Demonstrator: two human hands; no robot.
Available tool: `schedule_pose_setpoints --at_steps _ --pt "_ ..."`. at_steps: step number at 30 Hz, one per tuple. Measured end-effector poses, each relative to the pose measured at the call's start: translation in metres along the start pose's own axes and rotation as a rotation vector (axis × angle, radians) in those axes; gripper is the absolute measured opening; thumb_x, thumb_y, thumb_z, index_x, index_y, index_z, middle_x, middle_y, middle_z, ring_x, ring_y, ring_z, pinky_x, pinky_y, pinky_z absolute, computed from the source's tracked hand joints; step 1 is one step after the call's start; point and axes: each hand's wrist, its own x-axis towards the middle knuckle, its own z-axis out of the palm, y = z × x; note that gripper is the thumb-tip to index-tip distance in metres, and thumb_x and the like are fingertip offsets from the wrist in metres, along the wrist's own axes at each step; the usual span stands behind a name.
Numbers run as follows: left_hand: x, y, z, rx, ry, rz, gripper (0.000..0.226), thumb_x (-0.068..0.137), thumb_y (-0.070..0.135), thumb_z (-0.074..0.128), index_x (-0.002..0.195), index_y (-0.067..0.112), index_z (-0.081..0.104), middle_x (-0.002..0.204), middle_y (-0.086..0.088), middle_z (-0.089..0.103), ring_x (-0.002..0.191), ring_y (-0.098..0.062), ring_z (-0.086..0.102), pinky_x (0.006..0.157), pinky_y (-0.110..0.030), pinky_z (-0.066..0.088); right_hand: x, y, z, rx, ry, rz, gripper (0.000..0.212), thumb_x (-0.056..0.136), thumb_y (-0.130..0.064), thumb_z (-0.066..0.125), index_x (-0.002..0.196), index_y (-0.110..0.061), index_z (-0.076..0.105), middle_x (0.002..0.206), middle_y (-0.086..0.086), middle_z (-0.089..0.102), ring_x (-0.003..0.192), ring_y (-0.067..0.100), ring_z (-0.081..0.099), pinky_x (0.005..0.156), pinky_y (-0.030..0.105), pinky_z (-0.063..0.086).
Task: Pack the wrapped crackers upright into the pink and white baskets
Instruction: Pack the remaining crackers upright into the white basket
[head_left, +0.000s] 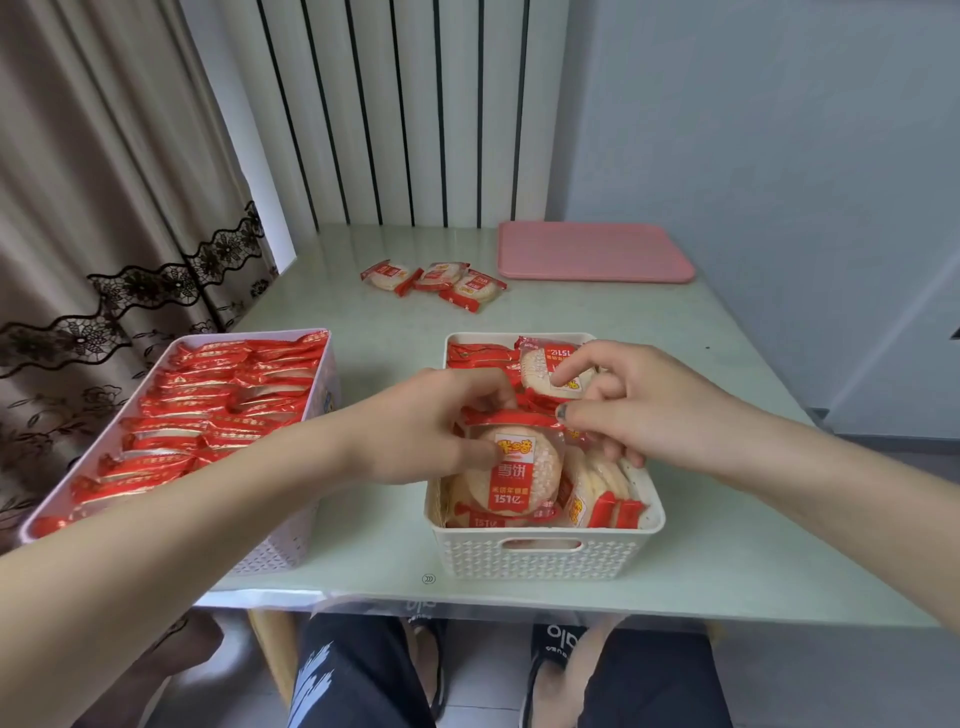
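Note:
The white basket (545, 556) stands at the table's front centre, partly filled with red-and-clear wrapped crackers. Both hands work over it. My left hand (415, 431) pinches the top of an upright wrapped cracker (514, 475) near the basket's front. My right hand (639, 405) holds the same packet's right upper edge, its fingers curled down among the packets, while its index finger touches a cracker (550, 364) lying tilted at the back. The pink basket (291, 545) on the left is full of upright crackers (218, 405). Three loose crackers (436, 280) lie further back.
A pink lid or tray (592, 252) lies flat at the table's far right corner. A curtain hangs on the left and a ribbed white panel stands behind the table. My knees and slippers show below the table's front edge.

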Motion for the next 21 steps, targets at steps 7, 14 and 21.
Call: schedule_pose_setpoints --at_steps 7,14,21 --pt "-0.007 0.002 -0.001 0.326 -0.024 0.059 0.028 0.078 0.02 0.074 0.091 0.027 0.05 0.079 0.014 0.055 0.069 -0.004 0.052 0.062 -0.02 0.041 0.0 0.006 0.014 -0.273 -0.03 -0.201 0.01 0.085 -0.015 0.071 0.09 -0.023 0.07 0.069 -0.01 0.068 0.058 -0.004 0.059 0.059 0.012 0.045" --pt "-0.006 0.012 0.02 0.816 -0.138 0.056 0.035 0.086 0.037 0.063 0.118 0.024 0.055 0.111 0.0 0.058 0.102 -0.024 0.057 0.084 -0.033 0.043 0.002 0.009 0.009 -0.668 -0.214 -0.085 0.018 0.086 -0.026 0.067 0.104 -0.022 0.065 0.09 -0.011 0.062 0.075 0.003 0.054 0.066 0.019 0.046" --pt "0.001 0.009 0.025 0.907 0.011 0.123 0.059 0.082 0.064 0.058 0.117 0.02 0.039 0.106 0.003 0.045 0.095 -0.019 0.045 0.085 -0.03 0.036 0.002 0.007 0.026 -0.795 -0.213 -0.147 0.028 0.088 -0.042 0.063 0.113 -0.031 0.059 0.088 -0.011 0.054 0.087 0.015 0.054 0.067 0.029 0.044"
